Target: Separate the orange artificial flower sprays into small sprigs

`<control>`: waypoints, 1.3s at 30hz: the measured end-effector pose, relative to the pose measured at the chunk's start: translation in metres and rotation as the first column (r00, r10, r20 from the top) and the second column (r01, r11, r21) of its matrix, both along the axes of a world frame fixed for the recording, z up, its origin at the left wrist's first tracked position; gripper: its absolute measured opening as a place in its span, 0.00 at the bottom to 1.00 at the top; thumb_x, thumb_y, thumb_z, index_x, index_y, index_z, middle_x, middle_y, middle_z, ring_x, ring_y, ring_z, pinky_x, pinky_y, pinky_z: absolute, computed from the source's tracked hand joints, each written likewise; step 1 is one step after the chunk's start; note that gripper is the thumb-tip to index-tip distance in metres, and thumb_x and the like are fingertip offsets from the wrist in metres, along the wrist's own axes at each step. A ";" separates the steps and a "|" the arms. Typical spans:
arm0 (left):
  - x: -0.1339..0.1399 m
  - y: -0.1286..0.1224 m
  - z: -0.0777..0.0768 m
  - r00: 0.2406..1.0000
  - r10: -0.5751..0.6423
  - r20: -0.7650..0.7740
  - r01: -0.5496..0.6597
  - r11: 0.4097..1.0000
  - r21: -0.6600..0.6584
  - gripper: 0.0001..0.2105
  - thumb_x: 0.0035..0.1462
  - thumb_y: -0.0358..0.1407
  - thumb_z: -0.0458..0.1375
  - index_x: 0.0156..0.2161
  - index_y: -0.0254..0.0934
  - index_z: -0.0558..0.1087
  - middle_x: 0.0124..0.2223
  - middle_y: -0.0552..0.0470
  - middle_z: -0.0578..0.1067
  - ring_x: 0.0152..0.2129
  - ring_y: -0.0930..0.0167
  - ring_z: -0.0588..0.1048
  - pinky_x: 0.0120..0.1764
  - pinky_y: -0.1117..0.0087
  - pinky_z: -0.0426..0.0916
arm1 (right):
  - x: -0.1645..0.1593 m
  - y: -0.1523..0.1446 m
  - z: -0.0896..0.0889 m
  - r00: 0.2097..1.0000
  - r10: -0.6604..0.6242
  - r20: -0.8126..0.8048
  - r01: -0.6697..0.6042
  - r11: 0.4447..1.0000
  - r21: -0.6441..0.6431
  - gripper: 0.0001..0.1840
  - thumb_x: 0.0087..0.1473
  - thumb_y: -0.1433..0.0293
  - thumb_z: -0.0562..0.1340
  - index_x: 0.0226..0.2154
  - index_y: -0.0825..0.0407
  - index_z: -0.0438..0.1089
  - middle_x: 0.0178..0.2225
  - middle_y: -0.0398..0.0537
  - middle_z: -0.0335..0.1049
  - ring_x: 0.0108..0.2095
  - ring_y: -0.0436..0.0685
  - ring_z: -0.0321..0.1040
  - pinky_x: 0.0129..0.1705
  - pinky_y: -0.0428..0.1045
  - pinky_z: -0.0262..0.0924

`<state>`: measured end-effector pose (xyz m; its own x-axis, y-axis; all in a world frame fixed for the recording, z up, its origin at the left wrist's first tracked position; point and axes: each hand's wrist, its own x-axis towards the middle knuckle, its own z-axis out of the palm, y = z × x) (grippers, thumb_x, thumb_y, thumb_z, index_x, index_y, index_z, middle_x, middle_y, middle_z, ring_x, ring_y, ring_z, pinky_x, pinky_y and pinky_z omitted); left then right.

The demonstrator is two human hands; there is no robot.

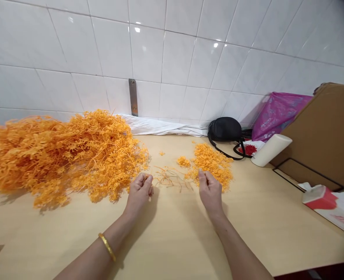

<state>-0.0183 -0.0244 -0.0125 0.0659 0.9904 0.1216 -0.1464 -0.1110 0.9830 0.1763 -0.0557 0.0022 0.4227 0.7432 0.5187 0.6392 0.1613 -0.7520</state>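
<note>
orange pile [72, 155] cropped at left, cardboard box [326, 132] cropped at right

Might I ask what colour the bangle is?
The bangle is gold, clearest in the head view.

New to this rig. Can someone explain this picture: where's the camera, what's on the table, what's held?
No machine here: these are a person's two bare hands, seen from a camera on their head, looking forward and down.

On the table, a big heap of orange sprigs lies to the left. A smaller pile of orange bits sits by the right hand, with loose stems between the hands. Farther right are a black bag, a white cylinder and a cardboard box.

The left hand and right hand both have curled fingers; whether either pinches something small can't be made out.
</note>
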 end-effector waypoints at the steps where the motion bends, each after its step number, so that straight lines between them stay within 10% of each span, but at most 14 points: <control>1: -0.001 0.001 0.000 1.000 0.001 0.026 -0.001 1.000 -0.003 0.12 0.50 0.41 0.52 0.22 0.36 0.58 0.16 0.61 0.55 0.14 0.80 0.57 0.20 0.77 0.54 | 0.008 -0.002 0.003 0.999 -0.043 0.009 0.043 0.999 -0.011 0.18 0.52 0.61 0.50 0.16 0.51 0.50 0.14 0.36 0.43 0.17 0.46 0.44 0.19 0.44 0.42; 6: -0.005 0.003 0.004 0.973 0.019 0.231 -0.018 1.000 -0.007 0.11 0.47 0.40 0.56 0.23 0.36 0.61 0.20 0.60 0.58 0.15 0.81 0.57 0.22 0.76 0.58 | 0.051 -0.018 0.000 0.937 -0.139 0.321 0.202 0.964 -0.174 0.12 0.49 0.64 0.52 0.31 0.53 0.65 0.28 0.47 0.63 0.26 0.51 0.58 0.29 0.47 0.54; 11: -0.007 0.001 0.013 0.949 -0.003 0.316 -0.002 1.000 0.016 0.10 0.46 0.38 0.58 0.24 0.35 0.63 0.21 0.59 0.60 0.16 0.81 0.59 0.22 0.76 0.58 | 0.049 -0.031 -0.029 0.713 0.106 0.693 0.138 0.948 -0.287 0.21 0.53 0.62 0.48 0.49 0.48 0.60 0.52 0.53 0.53 0.47 0.62 0.52 0.43 0.56 0.50; 18: -0.018 0.006 0.023 0.871 -0.011 0.492 0.039 0.998 -0.046 0.08 0.45 0.35 0.59 0.25 0.34 0.63 0.19 0.59 0.59 0.16 0.81 0.59 0.21 0.77 0.57 | 0.043 -0.017 -0.026 0.599 0.149 0.787 0.176 0.934 -0.311 0.18 0.54 0.63 0.48 0.44 0.50 0.65 0.51 0.54 0.55 0.50 0.64 0.47 0.45 0.58 0.46; 33: -0.022 0.002 0.028 0.934 -0.064 0.351 0.077 0.997 -0.022 0.09 0.46 0.38 0.58 0.26 0.34 0.65 0.30 0.55 0.67 0.18 0.80 0.63 0.22 0.76 0.59 | -0.008 0.026 0.026 0.763 0.142 0.630 -0.081 0.989 -0.125 0.14 0.53 0.74 0.49 0.34 0.53 0.69 0.32 0.51 0.66 0.36 0.56 0.56 0.38 0.49 0.50; 39: -0.022 0.003 0.030 0.948 0.012 0.319 0.005 0.999 -0.054 0.14 0.47 0.43 0.55 0.36 0.35 0.68 0.36 0.51 0.69 0.18 0.79 0.65 0.21 0.75 0.59 | -0.005 0.028 0.061 0.921 0.375 -0.108 -0.389 0.905 -0.175 0.12 0.48 0.65 0.54 0.24 0.55 0.69 0.18 0.42 0.61 0.18 0.47 0.52 0.22 0.45 0.47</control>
<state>-0.0407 -0.0213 0.0171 0.0287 0.9962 0.0827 -0.4528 -0.0608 0.8895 0.1717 -0.0279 0.0631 0.1168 0.9360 0.3320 0.5018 0.2329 -0.8330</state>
